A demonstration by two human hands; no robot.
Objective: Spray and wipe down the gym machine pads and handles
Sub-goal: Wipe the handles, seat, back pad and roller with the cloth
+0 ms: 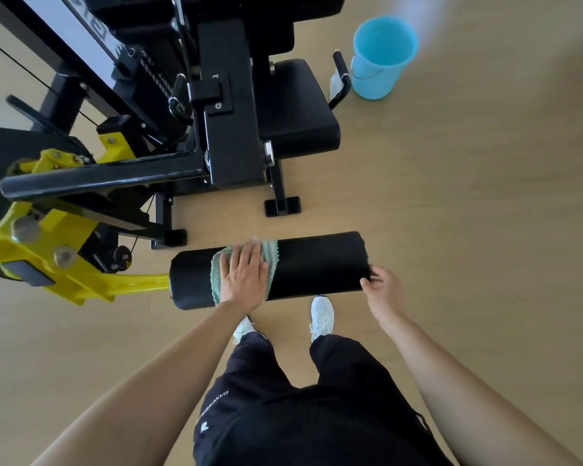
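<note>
Head view | pad (317, 267) lies crosswise, left to right | left hand (244, 274) flat, pressing cloth (271, 252) on pad's left half | right hand (382, 287) grips pad's right end | wipe likely runs rightward

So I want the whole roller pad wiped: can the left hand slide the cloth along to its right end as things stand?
Probably yes. The left hand lies flat on the cloth, and the roller pad is bare up to the right hand gripping its end.

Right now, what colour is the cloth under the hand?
The cloth is pale green, seen in head view.
</note>
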